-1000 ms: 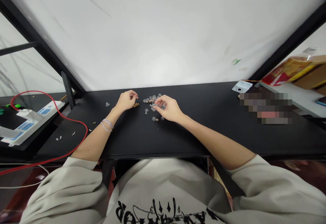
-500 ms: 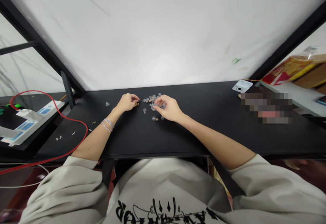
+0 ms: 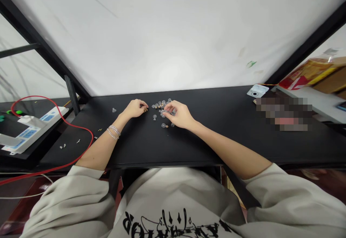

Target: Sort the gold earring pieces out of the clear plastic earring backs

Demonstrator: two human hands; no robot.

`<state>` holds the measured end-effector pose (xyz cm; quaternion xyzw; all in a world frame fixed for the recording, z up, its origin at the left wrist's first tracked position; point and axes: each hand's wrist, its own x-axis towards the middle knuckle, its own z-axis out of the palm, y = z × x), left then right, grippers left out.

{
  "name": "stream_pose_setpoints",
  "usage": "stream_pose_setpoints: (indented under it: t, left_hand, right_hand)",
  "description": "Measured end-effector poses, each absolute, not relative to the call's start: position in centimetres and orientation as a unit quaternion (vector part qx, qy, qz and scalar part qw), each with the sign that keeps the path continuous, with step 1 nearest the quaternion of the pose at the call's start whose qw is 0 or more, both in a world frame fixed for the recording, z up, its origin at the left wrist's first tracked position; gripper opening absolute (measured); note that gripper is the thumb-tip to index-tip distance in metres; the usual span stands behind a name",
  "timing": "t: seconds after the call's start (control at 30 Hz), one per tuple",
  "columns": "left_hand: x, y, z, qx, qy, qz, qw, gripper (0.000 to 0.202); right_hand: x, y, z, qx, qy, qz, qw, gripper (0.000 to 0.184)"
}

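A: Where the black table [image 3: 216, 140] begins, what lies nearest?
B: Silver bracelets [image 3: 113, 132] on the left wrist, at 10 o'clock; a red cable [image 3: 81, 129] loops at 9.
A: And the hands?
B: Left hand [image 3: 135, 109], at 11, is curled narrow, fingertips on small brown pieces [image 3: 146, 110]; a grip I cannot tell. Right hand [image 3: 180, 115], at 12, curls over clear glass globes [image 3: 162, 105], touching them; again no telling whether it grips.
A: Where do the globes lie?
B: Clustered on the table between the two hands, one stray globe [image 3: 163, 125] at the right hand's 8 o'clock. Farthest, a white device [image 3: 256, 91] at 2.
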<state>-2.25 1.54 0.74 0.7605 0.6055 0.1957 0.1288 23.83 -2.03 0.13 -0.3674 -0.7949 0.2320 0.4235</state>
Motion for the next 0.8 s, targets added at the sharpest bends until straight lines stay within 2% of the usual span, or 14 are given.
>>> stream_pose_setpoints:
  t: [0.8]
  left_hand:
    - [-2.07,1.65,0.43,0.746,0.607,0.222,0.161,0.018]
  right_hand:
    - [23.83,-2.04,0.17,-0.366,-0.796,0.228,0.424,0.012]
